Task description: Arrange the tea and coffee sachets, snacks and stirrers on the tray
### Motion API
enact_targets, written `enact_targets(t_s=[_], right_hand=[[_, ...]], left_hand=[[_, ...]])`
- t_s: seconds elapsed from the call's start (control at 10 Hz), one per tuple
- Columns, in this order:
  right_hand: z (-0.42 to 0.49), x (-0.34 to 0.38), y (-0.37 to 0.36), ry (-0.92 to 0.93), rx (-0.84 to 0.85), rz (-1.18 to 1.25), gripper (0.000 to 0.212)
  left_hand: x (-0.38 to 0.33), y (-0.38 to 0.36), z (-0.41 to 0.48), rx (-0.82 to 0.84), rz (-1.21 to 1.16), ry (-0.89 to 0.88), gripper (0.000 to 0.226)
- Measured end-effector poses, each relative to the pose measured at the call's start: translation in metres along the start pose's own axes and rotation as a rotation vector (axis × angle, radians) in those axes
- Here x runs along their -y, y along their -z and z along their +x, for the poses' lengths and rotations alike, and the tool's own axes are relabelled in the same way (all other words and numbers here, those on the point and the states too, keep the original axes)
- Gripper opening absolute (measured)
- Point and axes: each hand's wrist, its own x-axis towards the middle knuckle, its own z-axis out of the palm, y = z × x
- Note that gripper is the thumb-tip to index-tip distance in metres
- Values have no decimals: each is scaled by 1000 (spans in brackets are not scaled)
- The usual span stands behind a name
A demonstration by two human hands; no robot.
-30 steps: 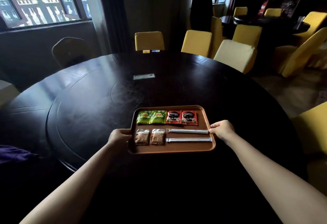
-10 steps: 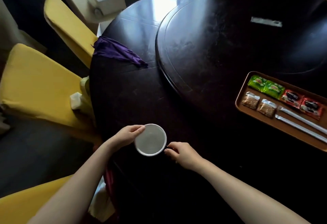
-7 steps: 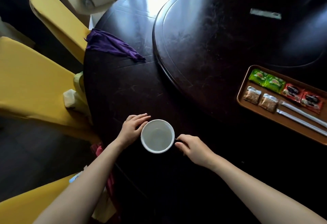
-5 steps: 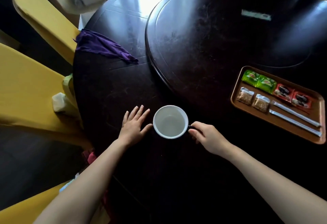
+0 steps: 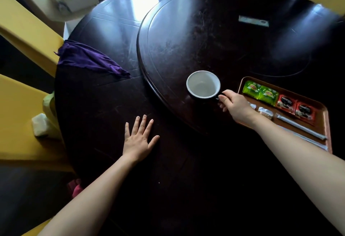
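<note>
The brown tray (image 5: 324, 113) lies at the right on the dark round table. On it are two green tea sachets (image 5: 260, 92), two red coffee sachets (image 5: 295, 107), two snack packets (image 5: 266, 112) partly hidden by my right arm, and two white stirrers (image 5: 302, 129). My right hand (image 5: 234, 106) grips the handle of a dark cup with a white inside (image 5: 203, 84), which sits on the raised turntable just left of the tray. My left hand (image 5: 139, 139) lies flat on the table with fingers spread, holding nothing.
A purple cloth (image 5: 87, 60) lies at the table's left edge. Yellow chairs (image 5: 20, 116) stand close on the left. A small flat packet (image 5: 253, 20) lies on the far side of the turntable (image 5: 186, 36).
I let go of the tray, and the view swung left. Both hands took up the cup near the table's edge. My right hand carried it right beside the tray; my left hand released it.
</note>
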Motion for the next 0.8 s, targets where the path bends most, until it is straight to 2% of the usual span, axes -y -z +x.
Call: enact_targets(t_s=[0.2,0.5,0.7,0.8], right_hand=[[29,-11,7,-37,21,-7,14],[39,-12,9,-151,49,88,22],[38,-6,9,-313,-23,302,28],[26,-2,18,-374,-86,227,30]], left_hand=[[-4,-1,0,11,16,0,66],[-4,2,1,70,28,-7,66],[-11,13,6,166,11,10,69],[-21,24,7,246,54,15,71]])
